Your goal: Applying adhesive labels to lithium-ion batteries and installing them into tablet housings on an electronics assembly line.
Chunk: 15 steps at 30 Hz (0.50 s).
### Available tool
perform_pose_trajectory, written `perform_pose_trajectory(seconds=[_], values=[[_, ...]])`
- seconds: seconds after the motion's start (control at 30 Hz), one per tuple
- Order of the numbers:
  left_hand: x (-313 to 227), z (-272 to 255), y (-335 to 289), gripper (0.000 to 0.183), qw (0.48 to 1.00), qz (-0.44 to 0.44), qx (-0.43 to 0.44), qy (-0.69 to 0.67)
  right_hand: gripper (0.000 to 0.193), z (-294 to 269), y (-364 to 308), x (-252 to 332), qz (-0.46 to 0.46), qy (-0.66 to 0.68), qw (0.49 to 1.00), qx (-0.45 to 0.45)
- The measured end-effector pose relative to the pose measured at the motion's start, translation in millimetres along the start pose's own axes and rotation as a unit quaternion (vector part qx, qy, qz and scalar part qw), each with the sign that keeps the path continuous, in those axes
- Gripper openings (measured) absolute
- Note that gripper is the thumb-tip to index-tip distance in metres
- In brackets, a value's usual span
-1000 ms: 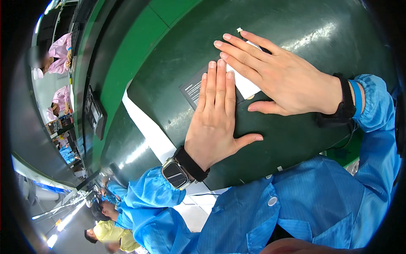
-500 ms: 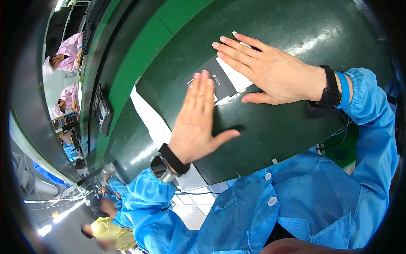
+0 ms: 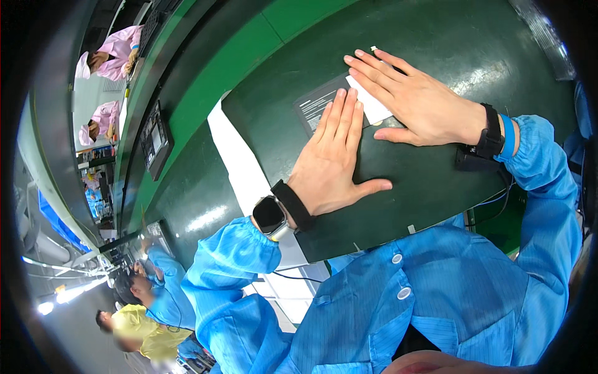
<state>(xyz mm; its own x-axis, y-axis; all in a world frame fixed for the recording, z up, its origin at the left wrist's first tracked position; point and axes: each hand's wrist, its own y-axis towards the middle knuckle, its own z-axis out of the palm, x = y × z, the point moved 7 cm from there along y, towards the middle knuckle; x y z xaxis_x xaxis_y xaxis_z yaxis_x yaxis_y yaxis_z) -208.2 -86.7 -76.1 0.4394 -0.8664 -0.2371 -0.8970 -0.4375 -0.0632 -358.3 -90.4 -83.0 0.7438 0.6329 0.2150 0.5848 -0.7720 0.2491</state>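
A thin, dark grey rectangular pack [image 3: 313, 106] with pale print lies flat on the dark green work surface; its exact kind is unclear. A white section [image 3: 372, 101] shows at its right, between my hands. My left hand [image 3: 329, 163] is open, its straight fingers resting on the middle of the pack, thumb out to the right. Palm down, my right hand [image 3: 423, 105] stretches its fingers over the pack's right end and hides much of it. Beyond the right fingertips sits a small white connector-like piece [image 3: 374, 48].
A long white strip [image 3: 233, 146] runs along the table left of my left hand. A dark screen device [image 3: 156, 140] stands at the far left edge. Beside my right wrist is a black box [image 3: 470, 159] with cables. Clear plastic [image 3: 548, 43] lies far right. Several co-workers sit to the left.
My left hand has slid right across the pack, nearer my right hand, uncovering printed lines at the pack's left end. My right hand keeps its place on the pack. The whole view has shifted slightly.
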Motion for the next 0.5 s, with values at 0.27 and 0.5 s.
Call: perform_pose_trajectory(seconds=[0.27, 0.5], values=[[62, -14, -25, 0.11, 0.997, -0.064, 0.002, 0.038, 0.088, -2, 2, -5, -0.012, -0.027, 0.999, 0.02], [96, -49, -26, 0.074, 0.972, -0.166, 0.009, -0.168, 0.087, -7, 1, -13, 0.008, 0.014, 1.0, -0.011]])
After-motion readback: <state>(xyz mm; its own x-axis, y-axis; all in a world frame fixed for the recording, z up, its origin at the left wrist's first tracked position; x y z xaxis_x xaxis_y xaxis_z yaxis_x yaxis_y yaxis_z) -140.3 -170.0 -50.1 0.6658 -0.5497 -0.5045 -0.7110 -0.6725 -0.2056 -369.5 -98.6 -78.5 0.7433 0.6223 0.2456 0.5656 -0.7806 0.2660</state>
